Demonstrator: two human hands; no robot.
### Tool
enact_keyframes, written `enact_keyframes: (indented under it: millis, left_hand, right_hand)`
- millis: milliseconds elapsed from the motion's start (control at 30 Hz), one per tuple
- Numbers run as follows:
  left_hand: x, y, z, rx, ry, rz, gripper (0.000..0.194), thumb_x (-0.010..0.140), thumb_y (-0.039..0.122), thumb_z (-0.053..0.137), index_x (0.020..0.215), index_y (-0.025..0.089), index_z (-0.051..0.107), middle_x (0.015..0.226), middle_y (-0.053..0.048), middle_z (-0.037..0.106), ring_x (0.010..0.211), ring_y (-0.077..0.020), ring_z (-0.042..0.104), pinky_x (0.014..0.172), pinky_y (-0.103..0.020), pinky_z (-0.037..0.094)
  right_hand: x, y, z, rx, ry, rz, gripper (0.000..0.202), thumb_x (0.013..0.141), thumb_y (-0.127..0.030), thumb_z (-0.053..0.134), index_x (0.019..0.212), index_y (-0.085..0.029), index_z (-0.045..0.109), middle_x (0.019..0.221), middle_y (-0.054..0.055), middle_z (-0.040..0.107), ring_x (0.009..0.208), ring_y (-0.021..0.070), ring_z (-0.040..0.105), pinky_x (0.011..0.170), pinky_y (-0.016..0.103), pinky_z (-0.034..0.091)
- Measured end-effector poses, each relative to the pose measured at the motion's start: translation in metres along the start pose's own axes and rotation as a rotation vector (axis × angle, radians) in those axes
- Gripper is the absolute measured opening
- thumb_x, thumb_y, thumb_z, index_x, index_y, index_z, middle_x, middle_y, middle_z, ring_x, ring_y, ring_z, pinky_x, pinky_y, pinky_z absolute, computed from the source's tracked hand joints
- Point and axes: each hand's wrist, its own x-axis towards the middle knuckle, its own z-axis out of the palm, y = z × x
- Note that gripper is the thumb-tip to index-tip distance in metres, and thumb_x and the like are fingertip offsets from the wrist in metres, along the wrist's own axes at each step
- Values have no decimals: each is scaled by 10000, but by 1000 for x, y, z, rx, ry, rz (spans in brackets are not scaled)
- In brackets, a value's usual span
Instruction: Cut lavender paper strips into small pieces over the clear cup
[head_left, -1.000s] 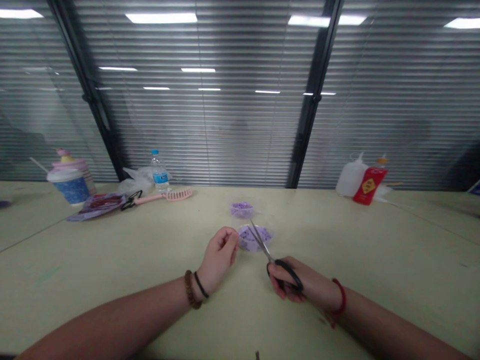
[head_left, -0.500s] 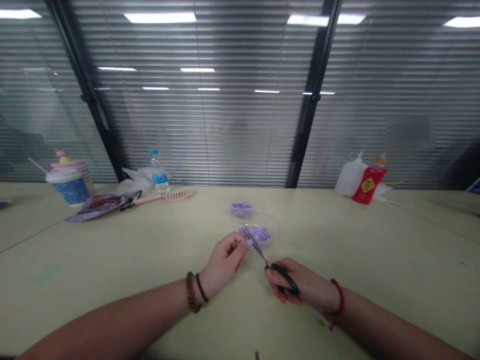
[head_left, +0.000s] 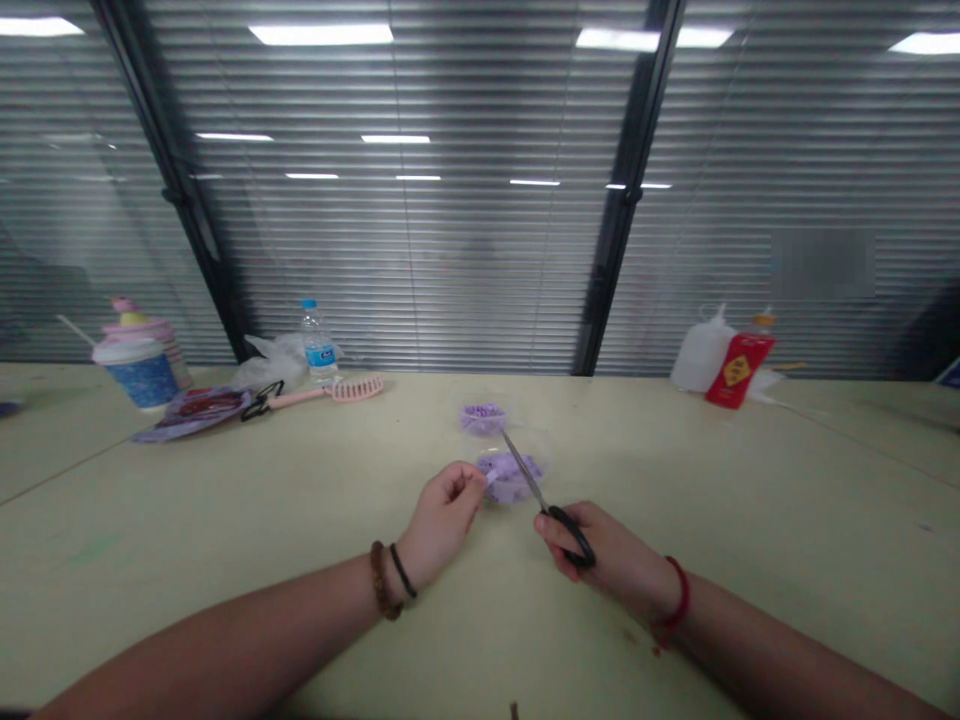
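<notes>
My left hand (head_left: pixel 444 512) pinches a small pale purple strip (head_left: pixel 492 477) between thumb and fingertips, just over the near clear bowl (head_left: pixel 510 492). That bowl holds small purple pieces. In my right hand (head_left: pixel 589 540) is a pair of scissors (head_left: pixel 534 483) with black handles. Their blades look closed together and point up and away, over the bowl's right part and apart from the strip. Behind the near bowl stands a second clear bowl (head_left: pixel 483 424) with smaller purple bits.
At the back left are a blue cup (head_left: pixel 142 378), a purple packet (head_left: pixel 191 412), a pink hairbrush (head_left: pixel 322 393), a plastic bag (head_left: pixel 274 360) and a water bottle (head_left: pixel 320 352). A white squeeze bottle (head_left: pixel 703 350) and a red bottle (head_left: pixel 739 368) stand at the back right.
The scissors have drawn away to the right from my left fingertips, and their blades have gone from slightly apart to together. My left hand has shifted slightly left.
</notes>
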Motion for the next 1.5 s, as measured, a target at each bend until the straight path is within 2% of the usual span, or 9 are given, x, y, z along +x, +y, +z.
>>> enact_keyframes:
  millis: [167,433,900,1033,1167,1233,1333,1500]
  left_hand:
    - [1,-3,-1,-35,37,2,242,768,394,490,672,176,448,422,104,339,348,-48,269,390,-182,218]
    - [-4,1,3,13,15,76,237,785,376,485,680,167,445,466,89,338,402,-54,272,411,-182,223]
    - [-4,2,3,25,-25,54,226,764,370,502,684,160,481,455,91,346,397,-58,280,418,-189,226]
    - [-3,2,1,24,-20,19,223,757,354,512,665,152,490,456,82,371,392,-54,297,408,-185,229]
    - [0,-2,0,14,-10,5,217,759,336,507,646,153,486,458,78,382,383,-49,301,395,-179,228]
    - [1,-3,-1,-7,1,-6,213,756,332,512,641,156,478,457,80,381,375,-45,296,389,-176,223]
    - [1,-3,-1,-59,24,-20,217,746,341,526,643,161,466,447,87,368,366,-41,284,380,-171,215]
    - [-1,2,-1,-153,14,-18,229,754,376,525,679,172,454,430,99,346,358,-40,262,369,-164,198]
  right_hand:
    - [-5,-6,0,84,-171,85,546,706,-650,452,532,-135,503,407,-18,467,274,36,320,278,164,194]
    - [-7,-11,4,34,-213,39,528,690,-625,499,503,-131,476,418,-20,466,288,20,323,288,145,209]
    - [-5,-6,3,60,-173,32,573,696,-660,472,476,-132,482,380,-34,427,281,22,302,292,158,197]
    - [-3,-1,3,154,-125,30,560,698,-671,459,513,-143,475,392,-30,445,278,29,293,284,169,174]
    - [0,3,2,62,-21,-23,547,715,-602,517,427,-144,437,342,-40,376,312,30,300,324,174,187]
    - [0,3,1,74,-4,-29,548,733,-597,498,434,-141,450,354,-35,394,308,29,298,321,174,188]
    - [-1,1,0,122,-91,31,558,742,-631,439,500,-133,499,394,-18,456,274,32,305,282,170,182]
    - [-6,-6,1,34,-230,62,521,705,-611,505,524,-122,510,424,-14,484,283,28,339,278,148,224]
